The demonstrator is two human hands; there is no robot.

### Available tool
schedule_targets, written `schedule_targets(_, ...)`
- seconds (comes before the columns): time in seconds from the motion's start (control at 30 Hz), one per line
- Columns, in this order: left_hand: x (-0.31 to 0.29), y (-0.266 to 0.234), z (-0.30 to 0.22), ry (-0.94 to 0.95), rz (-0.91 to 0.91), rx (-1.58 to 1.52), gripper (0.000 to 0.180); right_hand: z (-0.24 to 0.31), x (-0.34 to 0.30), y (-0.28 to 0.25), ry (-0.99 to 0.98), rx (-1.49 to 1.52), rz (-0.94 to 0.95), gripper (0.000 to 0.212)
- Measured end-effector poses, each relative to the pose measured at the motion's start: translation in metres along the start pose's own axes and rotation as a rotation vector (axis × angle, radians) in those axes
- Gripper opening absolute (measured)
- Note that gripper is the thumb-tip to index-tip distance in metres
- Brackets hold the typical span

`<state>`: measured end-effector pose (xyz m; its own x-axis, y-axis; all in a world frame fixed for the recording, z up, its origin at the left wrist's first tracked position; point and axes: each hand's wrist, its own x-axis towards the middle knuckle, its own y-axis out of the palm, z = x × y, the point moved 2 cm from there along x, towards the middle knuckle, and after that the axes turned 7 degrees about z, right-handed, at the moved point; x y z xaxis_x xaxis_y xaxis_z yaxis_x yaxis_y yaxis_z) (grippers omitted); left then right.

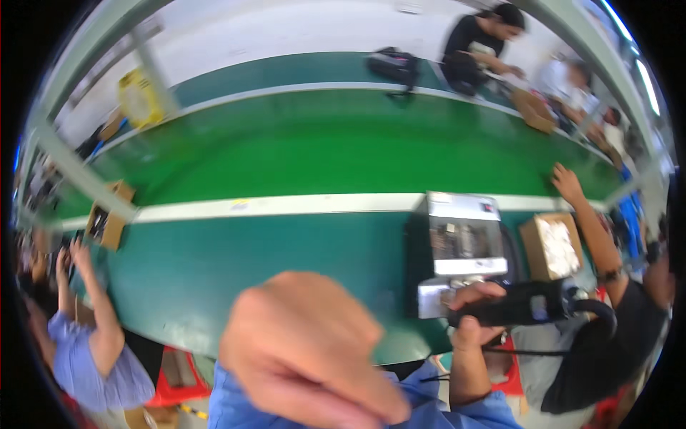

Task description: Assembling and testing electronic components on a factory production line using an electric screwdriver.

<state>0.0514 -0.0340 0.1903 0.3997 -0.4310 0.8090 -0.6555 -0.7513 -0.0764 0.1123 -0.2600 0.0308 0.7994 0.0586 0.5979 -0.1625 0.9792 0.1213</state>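
Observation:
My left hand (307, 350) is large and blurred, close in front of me. Its fingers are curled together, and whatever they may hold is hidden. To the right, my right hand (469, 334) grips a black corded electric screwdriver (518, 304), held nearly level, its cord end to the right. The tool's left end is at the front of a boxy screw feeder (466, 266) with a silver top and a clear window over its metal mechanism. The fingers wrap the tool near that end.
Beside the feeder stands a cardboard box (559, 247) of white pieces, near a co-worker's arm (597, 232). A green belt (307, 146) runs beyond the white rail (307, 207). At left are another box (111, 225) and a co-worker's arm (100, 293). Metal posts (82, 168) frame the bench.

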Motion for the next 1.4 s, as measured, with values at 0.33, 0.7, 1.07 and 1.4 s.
schedule_targets(0.33, -0.003, 0.004, -0.006, -0.066, 0.044, -0.006, 0.018, -0.001, 0.002, -0.010, -0.026, -0.004, 0.237, 0.063)
schedule_targets(0.7, 0.003, 0.019, -0.015, 0.007, 0.252, -0.050, 0.020, -0.001, 0.004, -0.005, -0.076, 0.049, 0.300, 0.061)
schedule_targets(1.07, 0.010, 0.026, -0.022, 0.004, 0.396, -0.075, 0.029, -0.003, 0.010, -0.005, -0.161, 0.019, 0.342, 0.060)
schedule_targets(1.4, 0.007, 0.030, -0.022, 0.022, 0.347, -0.088, 0.038, -0.003, 0.007, -0.005, -0.124, -0.003, 0.308, 0.061)
